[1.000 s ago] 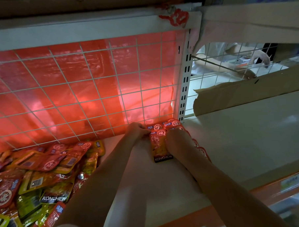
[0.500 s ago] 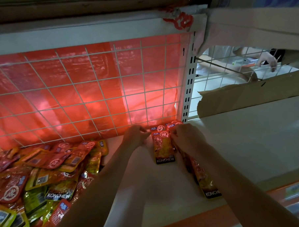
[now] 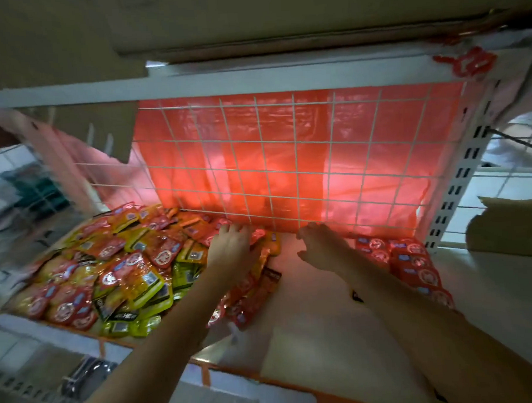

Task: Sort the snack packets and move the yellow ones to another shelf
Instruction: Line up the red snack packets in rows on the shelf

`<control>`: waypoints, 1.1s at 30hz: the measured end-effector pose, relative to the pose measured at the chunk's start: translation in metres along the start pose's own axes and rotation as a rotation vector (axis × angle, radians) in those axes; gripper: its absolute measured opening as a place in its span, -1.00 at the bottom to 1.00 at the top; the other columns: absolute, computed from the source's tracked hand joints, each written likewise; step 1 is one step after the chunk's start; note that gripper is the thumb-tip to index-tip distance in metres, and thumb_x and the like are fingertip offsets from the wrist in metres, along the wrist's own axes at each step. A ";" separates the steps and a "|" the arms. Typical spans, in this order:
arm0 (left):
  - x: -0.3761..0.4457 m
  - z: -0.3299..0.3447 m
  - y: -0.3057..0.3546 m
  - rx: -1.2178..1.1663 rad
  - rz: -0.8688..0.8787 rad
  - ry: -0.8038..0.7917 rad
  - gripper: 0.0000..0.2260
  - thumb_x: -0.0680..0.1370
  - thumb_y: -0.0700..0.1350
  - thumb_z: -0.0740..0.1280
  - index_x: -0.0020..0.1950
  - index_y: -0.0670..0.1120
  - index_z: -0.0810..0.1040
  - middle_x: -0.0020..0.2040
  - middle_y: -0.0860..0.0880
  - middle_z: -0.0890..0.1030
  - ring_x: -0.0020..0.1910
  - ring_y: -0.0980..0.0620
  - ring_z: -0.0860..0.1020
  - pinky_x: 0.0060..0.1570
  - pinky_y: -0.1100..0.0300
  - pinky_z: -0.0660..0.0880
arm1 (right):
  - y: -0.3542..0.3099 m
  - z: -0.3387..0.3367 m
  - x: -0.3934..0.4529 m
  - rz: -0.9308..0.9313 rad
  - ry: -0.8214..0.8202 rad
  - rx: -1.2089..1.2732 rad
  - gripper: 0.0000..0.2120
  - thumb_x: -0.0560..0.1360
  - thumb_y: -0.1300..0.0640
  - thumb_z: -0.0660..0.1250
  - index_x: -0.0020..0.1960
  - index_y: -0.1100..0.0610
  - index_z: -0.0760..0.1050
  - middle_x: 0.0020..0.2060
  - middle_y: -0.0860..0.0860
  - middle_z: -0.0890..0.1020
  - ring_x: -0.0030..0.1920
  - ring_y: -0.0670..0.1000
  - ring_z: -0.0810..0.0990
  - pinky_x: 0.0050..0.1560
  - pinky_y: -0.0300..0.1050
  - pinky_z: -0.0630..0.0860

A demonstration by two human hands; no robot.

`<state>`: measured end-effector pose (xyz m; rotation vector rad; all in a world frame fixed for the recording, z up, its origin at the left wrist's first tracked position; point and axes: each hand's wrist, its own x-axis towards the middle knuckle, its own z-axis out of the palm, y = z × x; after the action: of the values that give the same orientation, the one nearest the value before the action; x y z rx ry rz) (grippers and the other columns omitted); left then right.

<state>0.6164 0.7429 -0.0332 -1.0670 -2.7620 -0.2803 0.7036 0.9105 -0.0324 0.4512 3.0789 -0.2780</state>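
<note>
Packet heap (image 3: 118, 268) under left hand (image 3: 230, 251), red stack (image 3: 410, 262) beside right hand (image 3: 321, 247)

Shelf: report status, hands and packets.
Left hand open, on mixed packet pile. Right hand open, empty, beside red packet stack. Yellow packets unsorted. Nothing blocking.

Both bare forearms reach forward, left hand (image 3: 230, 248) palm-down with fingers spread, right hand (image 3: 320, 244) loosely open.

Snack packets (image 3: 146, 276) were glossy plastic film. Back grid (image 3: 297, 169): white-coated wire over translucent red plastic sheet (image 3: 362, 130). Shelf (image 3: 340, 335) looked smooth, matt.
</note>
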 end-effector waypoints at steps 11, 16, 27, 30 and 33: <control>0.005 -0.024 -0.101 0.059 -0.109 0.094 -0.68 0.50 -0.05 0.18 0.12 -0.13 0.61 -0.05 -0.19 0.62 -0.06 -0.25 0.59 -0.17 -0.02 0.54 | -0.058 0.024 0.072 -0.283 -0.023 -0.086 -0.53 0.47 0.16 0.32 0.36 0.10 0.33 0.29 0.06 0.38 0.34 0.12 0.36 0.30 -0.03 0.36; 0.034 -0.017 -0.124 0.200 -0.003 -0.354 -0.44 0.54 0.01 0.33 0.50 0.05 0.24 0.52 -0.04 0.23 0.46 -0.05 0.26 0.36 0.11 0.27 | -0.059 0.035 0.093 -0.375 0.004 -0.053 -0.51 0.48 0.03 0.31 0.39 0.04 0.33 0.32 0.03 0.44 0.33 0.09 0.39 0.31 -0.02 0.34; 0.031 -0.010 -0.125 0.134 0.106 -0.113 -0.61 0.57 -0.10 0.23 0.40 0.14 0.41 0.28 0.01 0.55 0.24 -0.02 0.50 0.15 0.19 0.33 | -0.054 0.042 0.084 -0.410 0.187 0.093 -0.67 0.60 0.06 0.17 0.34 0.06 0.44 0.20 0.04 0.55 0.22 0.08 0.49 0.13 -0.06 0.41; 0.019 -0.015 -0.119 0.018 0.113 0.063 -0.64 0.56 0.02 0.13 0.31 0.05 0.52 0.10 -0.04 0.66 0.11 -0.08 0.59 0.10 0.11 0.34 | -0.056 0.026 0.067 -0.342 0.175 0.315 -0.69 0.61 0.10 0.16 0.32 0.10 0.44 0.19 0.06 0.56 0.19 0.08 0.51 0.10 -0.08 0.41; 0.000 -0.028 -0.104 -0.157 0.024 0.122 -0.68 0.60 0.05 0.18 0.29 0.00 0.55 0.07 -0.06 0.67 0.03 -0.11 0.61 -0.09 0.14 0.42 | -0.058 0.002 0.033 -0.283 0.213 0.529 -0.71 0.60 0.10 0.18 0.29 0.15 0.45 0.06 0.04 0.61 0.05 0.03 0.57 -0.04 -0.14 0.41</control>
<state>0.5486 0.6609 -0.0177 -1.0792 -2.6531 -0.5479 0.6550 0.8651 -0.0258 0.0398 3.2394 -1.1336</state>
